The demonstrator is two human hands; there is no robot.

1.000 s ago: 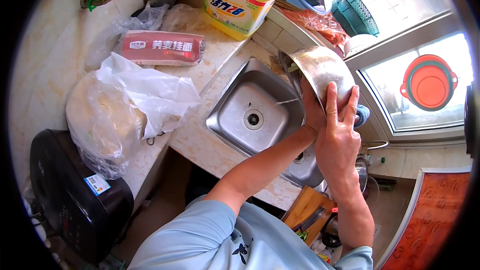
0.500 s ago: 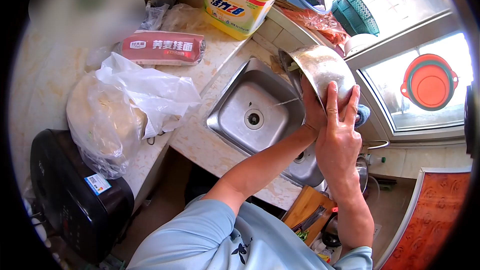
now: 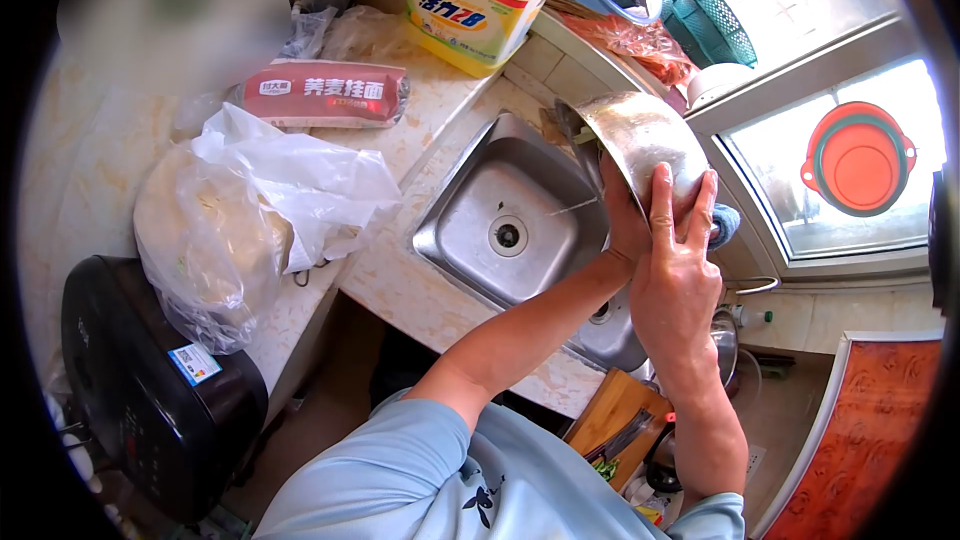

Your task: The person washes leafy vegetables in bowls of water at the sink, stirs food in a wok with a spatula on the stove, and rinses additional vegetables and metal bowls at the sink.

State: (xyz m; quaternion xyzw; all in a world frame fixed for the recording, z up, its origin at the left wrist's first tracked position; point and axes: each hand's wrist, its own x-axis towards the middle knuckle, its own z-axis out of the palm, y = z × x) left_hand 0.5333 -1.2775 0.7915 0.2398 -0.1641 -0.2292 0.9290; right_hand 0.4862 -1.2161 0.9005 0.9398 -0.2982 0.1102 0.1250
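A shiny metal bowl [image 3: 650, 140] is tipped on its side over the right edge of the stainless steel sink [image 3: 465, 230], its mouth facing the basin. My right hand [image 3: 677, 270] holds the bowl's outer side, with fingers spread along the curved metal. At the bowl's mouth is my left hand [image 3: 626, 220], its fingers hidden inside. Something pale green [image 3: 584, 136] shows at the rim; I cannot tell what it is. A thin streak of water [image 3: 575, 207] runs between the bowl and the basin.
Left of the sink lie a noodle packet [image 3: 325, 95], a plastic bag [image 3: 215, 240] with something pale inside, and a black appliance [image 3: 150, 390]. A yellow detergent bag [image 3: 470, 15] stands behind. To the right are a cutting board [image 3: 610, 410] and a window with an orange basin [image 3: 860, 160].
Hardly anything differs. Both hands and the tilted bowl keep nearly the same place, and the view has shifted very slightly.
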